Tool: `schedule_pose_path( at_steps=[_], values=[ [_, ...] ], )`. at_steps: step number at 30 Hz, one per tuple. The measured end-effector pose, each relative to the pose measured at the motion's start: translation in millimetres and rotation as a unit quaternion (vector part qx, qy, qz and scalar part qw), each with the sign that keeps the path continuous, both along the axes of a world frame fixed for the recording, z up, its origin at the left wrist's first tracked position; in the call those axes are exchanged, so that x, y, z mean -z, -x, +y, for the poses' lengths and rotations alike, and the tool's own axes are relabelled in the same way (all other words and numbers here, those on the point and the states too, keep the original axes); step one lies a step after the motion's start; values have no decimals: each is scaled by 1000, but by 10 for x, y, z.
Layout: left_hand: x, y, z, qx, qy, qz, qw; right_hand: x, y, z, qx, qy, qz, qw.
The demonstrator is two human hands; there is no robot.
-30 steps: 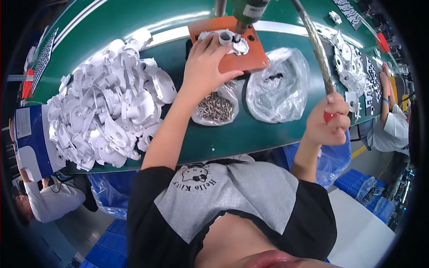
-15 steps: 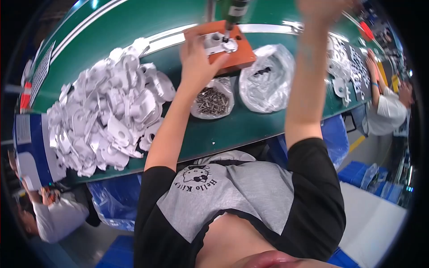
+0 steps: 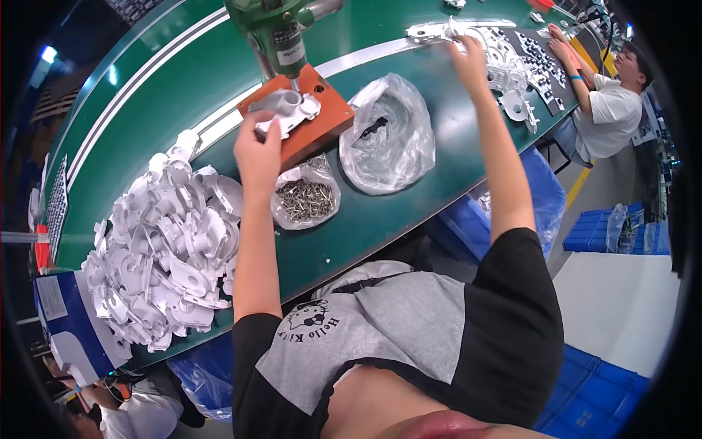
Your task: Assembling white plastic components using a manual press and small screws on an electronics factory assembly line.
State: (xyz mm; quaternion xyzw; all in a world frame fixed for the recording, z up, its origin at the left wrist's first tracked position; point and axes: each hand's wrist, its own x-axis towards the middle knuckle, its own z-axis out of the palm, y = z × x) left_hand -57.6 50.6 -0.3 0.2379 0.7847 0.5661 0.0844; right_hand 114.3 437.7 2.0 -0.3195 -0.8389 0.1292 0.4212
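My left hand (image 3: 259, 144) grips a white plastic part (image 3: 285, 110) with a round raised collar. That part rests on an orange fixture block (image 3: 325, 124), tilted a little, under the tip of a green press (image 3: 281, 36). My right arm stretches far to the right, and my right hand (image 3: 470, 62) has its fingers curled at the edge of another white plastic part (image 3: 431, 31). This part lies by the near end of a group of similar white parts (image 3: 504, 62). The fingertips are partly hidden there.
A large heap of white parts (image 3: 172, 245) lies at left. Before the block are a bag of metal pins (image 3: 306, 199) and a clear bag (image 3: 391, 139) with small black pieces. A co-worker (image 3: 607, 110) sits at right beside a dark mat (image 3: 541, 66) of small parts.
My right hand has come down from its raised place beside the press to the white parts at right. The view has turned. The part on the block now sits tilted in my left hand.
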Motion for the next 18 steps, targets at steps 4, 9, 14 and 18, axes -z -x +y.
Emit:
schedule_pose_path(
  at_steps=[4, 9, 14, 18],
  values=[
    [119, 467, -211, -55, -236, -31, 970, 179, -730, 811, 255, -14, -203, 945],
    [-254, 1120, -200, -163, -236, -109, 952, 142, -1138, 1454, 308, 122, -280, 901],
    [593, 2680, 320, -183, -37, 109, 976, 919, -1623, 2618, 215, 142, -208, 943],
    [991, 3650, -230, -152, 79, 271, 947, 595, -864, 2086, 102, 177, -156, 966]
  ],
)
